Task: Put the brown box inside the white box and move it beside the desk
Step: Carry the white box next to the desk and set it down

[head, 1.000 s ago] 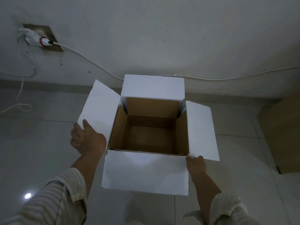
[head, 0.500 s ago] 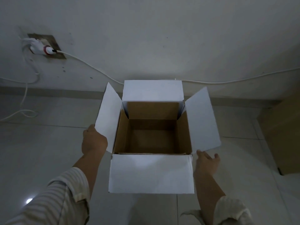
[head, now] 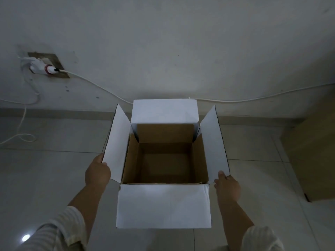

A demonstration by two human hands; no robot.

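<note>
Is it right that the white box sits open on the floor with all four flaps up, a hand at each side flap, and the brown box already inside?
Not quite. The head view shows the white box open on the floor, left hand and right hand at the side flaps, but its inside is empty: no brown box inside.

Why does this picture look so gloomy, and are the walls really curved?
Head view: dim room light, greyish overall; the white box flaps stand out brightest; one small glare spot on the floor tiles; the wide-angle lens bends the baseboard and cable; nothing noticeably blurred.
</note>
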